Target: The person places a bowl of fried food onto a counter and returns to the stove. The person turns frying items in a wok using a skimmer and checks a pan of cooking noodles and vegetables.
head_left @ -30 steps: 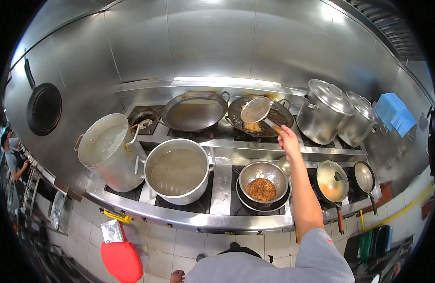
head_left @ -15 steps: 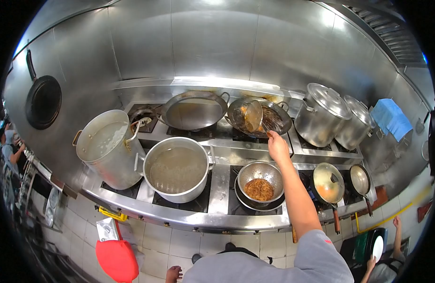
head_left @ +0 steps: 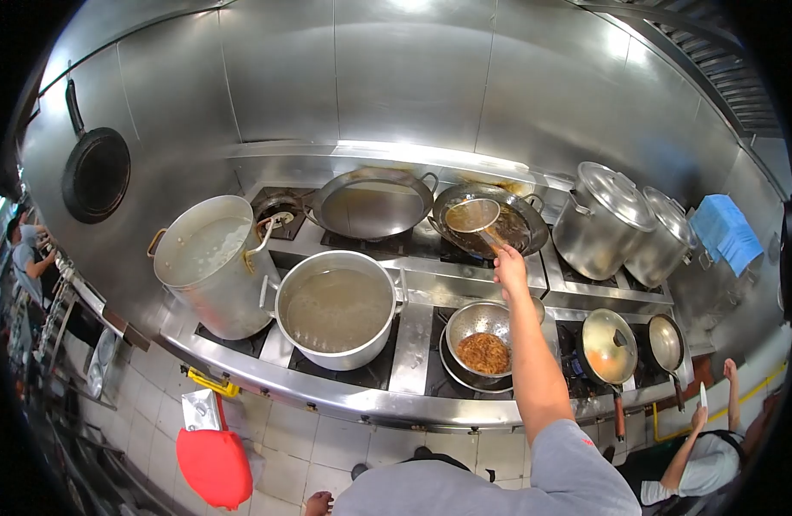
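Note:
My right hand (head_left: 510,268) is closed round the handle of a round mesh strainer (head_left: 471,215). The strainer hangs over a dark wok (head_left: 525,236) on the back burner, which holds brown, shiny liquid. Below my forearm, a perforated metal colander (head_left: 469,322) contains browned fried bits (head_left: 483,353) and rests in a pan on the front burner. Down at the bottom edge, my left hand (head_left: 319,503) hangs beside my body with curled fingers, and nothing shows in it.
A wide pot of cloudy liquid (head_left: 397,335) and a tall stockpot (head_left: 215,301) stand left. Another wok (head_left: 370,202) sits behind them. Lidded pots (head_left: 593,245) and two frying pans (head_left: 615,378) are right. A red stool (head_left: 214,469) stands on the floor; another person (head_left: 705,460) is lower right.
The strainer has risen from inside the wok to above it and now lies flatter, without the orange-brown bits seen beside it before. The person at lower right has moved further into view.

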Demonstrator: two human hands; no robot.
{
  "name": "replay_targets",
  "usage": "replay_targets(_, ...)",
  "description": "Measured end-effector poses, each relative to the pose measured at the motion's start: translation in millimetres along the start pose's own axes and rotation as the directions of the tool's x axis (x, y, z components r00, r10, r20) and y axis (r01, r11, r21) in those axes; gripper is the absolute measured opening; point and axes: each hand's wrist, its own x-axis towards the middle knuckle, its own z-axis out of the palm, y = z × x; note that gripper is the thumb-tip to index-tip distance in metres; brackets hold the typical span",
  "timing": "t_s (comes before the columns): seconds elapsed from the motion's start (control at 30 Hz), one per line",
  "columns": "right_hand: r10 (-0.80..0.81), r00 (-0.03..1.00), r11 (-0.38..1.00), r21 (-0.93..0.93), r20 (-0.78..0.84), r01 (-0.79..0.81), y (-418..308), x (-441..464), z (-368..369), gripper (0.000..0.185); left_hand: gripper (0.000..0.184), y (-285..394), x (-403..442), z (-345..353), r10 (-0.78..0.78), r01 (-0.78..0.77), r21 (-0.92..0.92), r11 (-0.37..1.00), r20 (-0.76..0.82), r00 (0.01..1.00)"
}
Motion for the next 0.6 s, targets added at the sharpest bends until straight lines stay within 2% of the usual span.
replay_targets(0.07, 0.071, 0.997, 0.960, 0.272, -0.001, -0.068, 8.3, 6.6, 3.7, 0.037, 0.023, 4.4, -3.7, 0.1, 0.005, -0.005, 0.053, 0.999, 0.004, 1.000)
replay_targets(0.13, 0.085, 0.996, 0.935, 0.343, 0.023, -0.088, 13.3, 14.4, 3.7, 0.031, 0.023, 8.9, -5.2, 1.3, 0.009, -0.010, 0.110, 0.994, 0.011, 1.000)
replay_targets(0.2, 0.095, 0.994, 0.906, 0.409, 0.051, -0.108, 15.8, 21.6, 3.0, 0.025, 0.022, 11.7, -5.9, 3.1, -0.054, 0.053, -0.049, 0.997, -0.008, 0.999)
replay_targets(0.27, 0.095, 0.994, 0.827, 0.552, 0.055, -0.110, 18.1, 28.8, -2.4, 0.017, 0.023, 17.9, -8.9, 2.3, -0.036, 0.035, -0.036, 0.999, -0.017, 0.999)
replay_targets(0.33, 0.096, 0.994, 0.826, 0.554, 0.052, -0.108, 19.0, 31.7, -10.3, 0.018, 0.023, 19.1, -11.2, 1.7, -0.021, 0.020, -0.028, 0.999, -0.028, 0.999)
replay_targets(0.47, 0.028, 0.999, 0.830, 0.557, -0.038, -0.002, 13.6, 15.0, -22.6, 0.021, 0.023, 18.3, -17.2, 3.0, -0.025, 0.023, -0.058, 0.998, -0.031, 0.999)
replay_targets(0.53, 0.022, 0.999, 0.900, 0.434, 0.027, -0.032, 13.2, 3.7, -32.1, 0.016, 0.023, 20.1, -19.5, 4.3, -0.043, 0.041, -0.072, 0.997, -0.020, 0.999)
replay_targets(0.57, 0.116, 0.985, 0.931, 0.331, 0.124, -0.151, 15.2, 1.3, -43.7, 0.009, 0.023, 8.3, -10.6, 3.0, -0.048, 0.050, -0.067, 0.996, 0.019, 0.999)
replay_targets(0.6, 0.119, 0.986, 0.931, 0.331, 0.119, -0.152, 18.1, 0.6, -54.7, 0.009, 0.023, 1.0, -5.1, 1.4, -0.055, 0.058, -0.060, 0.997, 0.059, 0.997)
